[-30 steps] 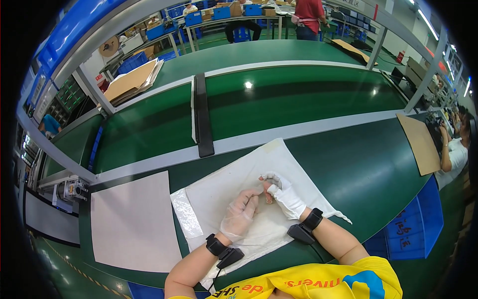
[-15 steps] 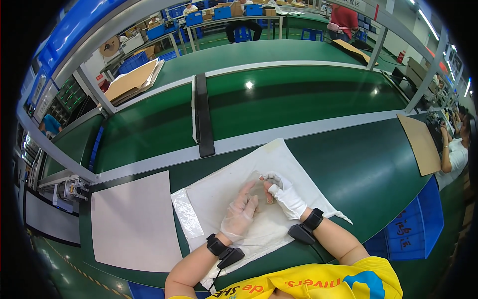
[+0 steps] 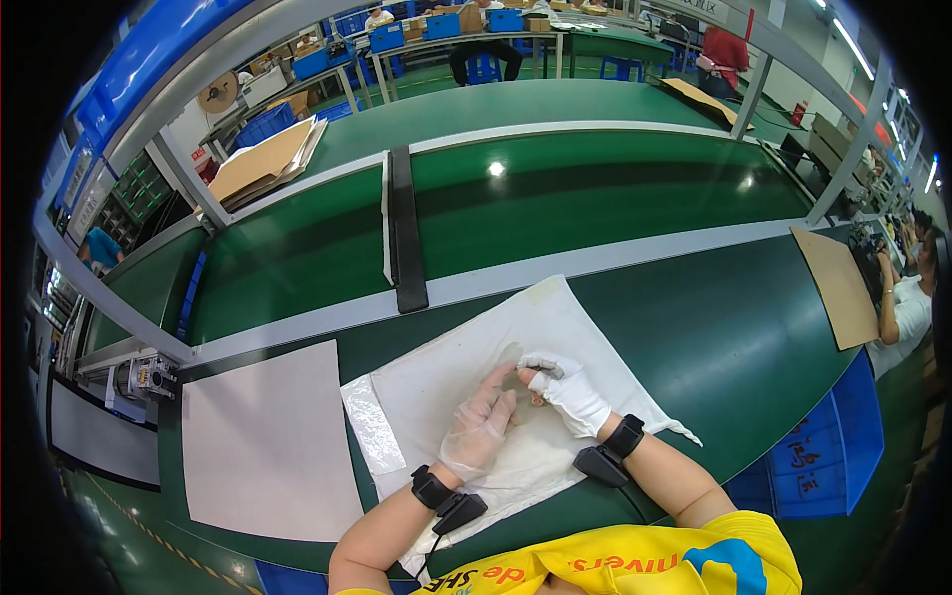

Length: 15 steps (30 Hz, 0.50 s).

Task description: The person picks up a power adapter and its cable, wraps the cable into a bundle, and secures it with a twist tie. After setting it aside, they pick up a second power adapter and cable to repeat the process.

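My left hand (image 3: pixel 476 426) wears a thin, clear plastic glove. Its index finger stretches forward while the other fingers are loosely bent. On my right hand (image 3: pixel 570 392) is a white fabric glove that leaves some fingertips bare. The right thumb and fingers pinch the plastic glove (image 3: pixel 511 353) at the tip of the left index finger. Both hands are over a white cloth-like sheet (image 3: pixel 540 312) laid at an angle on the green table (image 3: pixel 684 297). A shiny clear plastic strip (image 3: pixel 375 423) lies along the sheet's left side.
A pale flat board (image 3: pixel 268 441) lies to the left. Beyond the table runs a green conveyor belt (image 3: pixel 595 183) with a black bar (image 3: pixel 407 228) across it. Cardboard (image 3: pixel 836 288) lies at the right, near a seated person (image 3: pixel 907 307) and a blue bin (image 3: pixel 823 446).
My right fingers have closed in around the left index fingertip, drawing slightly down. My left hand has barely moved. A person in red at the back has shifted right.
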Each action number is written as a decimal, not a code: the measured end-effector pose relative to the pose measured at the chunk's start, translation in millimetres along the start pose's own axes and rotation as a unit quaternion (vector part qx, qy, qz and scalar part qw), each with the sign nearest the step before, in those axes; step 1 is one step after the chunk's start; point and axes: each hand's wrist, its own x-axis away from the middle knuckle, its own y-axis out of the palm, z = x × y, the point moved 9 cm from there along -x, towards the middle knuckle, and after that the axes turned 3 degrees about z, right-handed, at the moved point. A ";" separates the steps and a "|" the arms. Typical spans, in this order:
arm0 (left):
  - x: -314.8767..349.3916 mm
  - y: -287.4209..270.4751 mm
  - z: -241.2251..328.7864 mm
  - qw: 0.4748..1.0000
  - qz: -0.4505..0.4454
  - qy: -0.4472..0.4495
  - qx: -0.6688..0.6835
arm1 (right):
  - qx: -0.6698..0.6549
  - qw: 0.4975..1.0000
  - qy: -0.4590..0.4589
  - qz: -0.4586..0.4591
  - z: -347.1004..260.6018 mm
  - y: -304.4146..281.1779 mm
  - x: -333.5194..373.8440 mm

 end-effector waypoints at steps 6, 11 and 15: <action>-0.3 -1.1 -0.1 1.000 0.000 0.013 -0.016 | 0.013 1.000 0.001 0.003 -4.8 2.5 1.8; 0.5 -0.1 4.4 1.000 -0.003 0.016 -0.011 | 0.026 1.000 -0.008 0.001 -8.0 3.0 2.5; 0.4 0.5 5.4 1.000 -0.002 0.018 -0.011 | 0.041 0.999 -0.027 -0.002 -13.1 4.7 3.8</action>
